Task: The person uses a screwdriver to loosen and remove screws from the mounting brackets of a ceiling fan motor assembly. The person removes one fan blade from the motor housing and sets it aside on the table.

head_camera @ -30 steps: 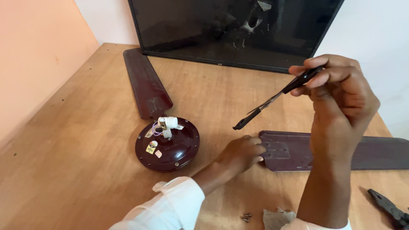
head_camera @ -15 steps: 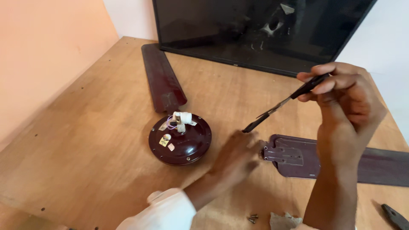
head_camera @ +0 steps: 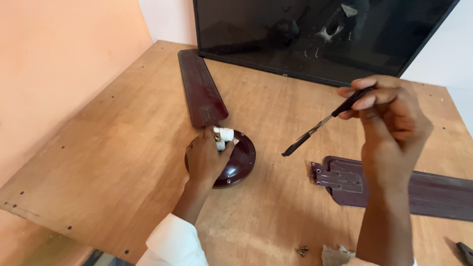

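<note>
1. A wooden table (head_camera: pixel 113 162) stands by a black screen (head_camera: pixel 315 34).
2. The left hand (head_camera: pixel 204 160) rests, fingers curled, on the round dark fan motor (head_camera: pixel 239 160) in the table's middle.
3. The right hand (head_camera: pixel 389 118) pinches a screwdriver (head_camera: pixel 322 123) above a fan blade (head_camera: pixel 394 184).

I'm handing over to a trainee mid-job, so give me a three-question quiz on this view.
1. True or false: the left hand rests on the round dark maroon fan motor housing.
2. What does the right hand hold? A) slim black-handled screwdriver B) hammer C) pliers
3. Fill in: a long maroon fan blade lies on the plywood table beside the ___ housing.

Key: 1 true; 2 A; 3 motor.
</note>
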